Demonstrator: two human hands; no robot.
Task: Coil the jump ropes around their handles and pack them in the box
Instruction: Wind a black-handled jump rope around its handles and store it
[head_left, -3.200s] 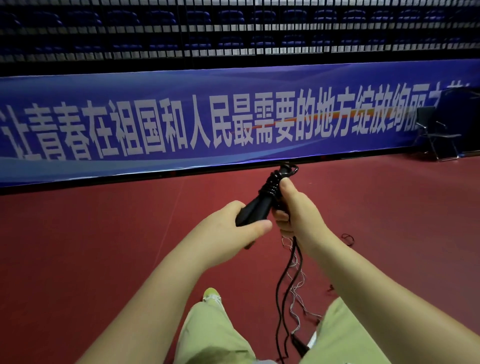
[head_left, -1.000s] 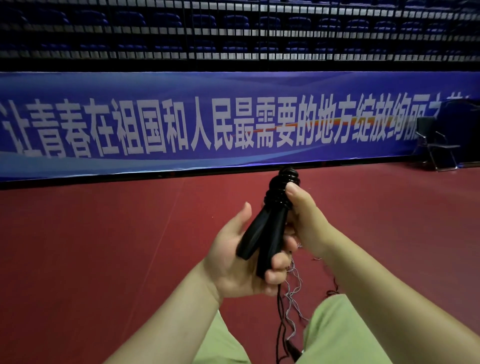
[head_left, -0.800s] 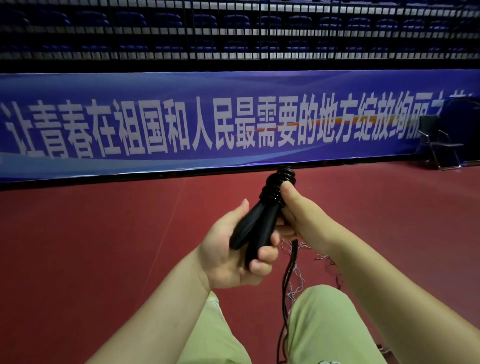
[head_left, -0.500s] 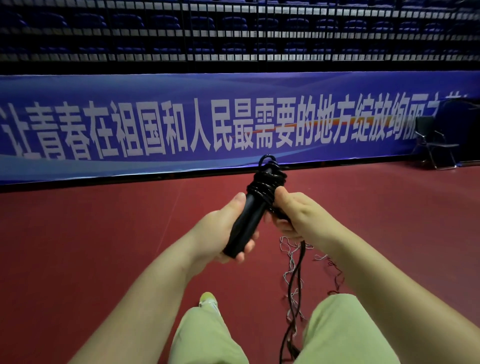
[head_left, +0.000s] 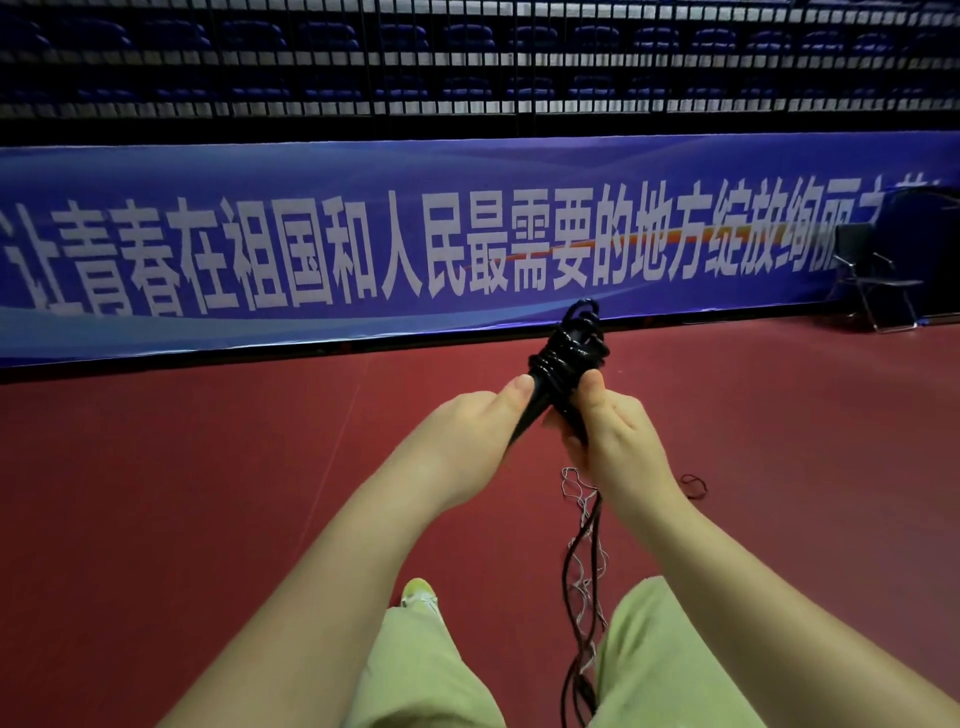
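Two hands on one bundle: you hold the jump rope handles (head_left: 540, 402) out in front of you, above the red floor (head_left: 182, 493).
Left hand (head_left: 467, 431): your fingers wrap the lower part of the handles, thumb lying up along them.
Right hand (head_left: 613, 431): your fingers curl round the rope (head_left: 584, 545) and the handles just under the coil, thumb pointing up against the wraps.
Coil (head_left: 569, 353): black turns sit bunched at the far, upper end of the handles, a small loop sticking out on top.
Long axis: the handles tilt up and away from you, leaning slightly right, with the coil at the far end.
Loose rope: it hangs from under your right hand, down between your legs, mixed with thin pale threads.
Nearer hand: your right hand is the one on the free rope, so by my reading it leads the next turn, while your left only steadies.
Box: not in view.
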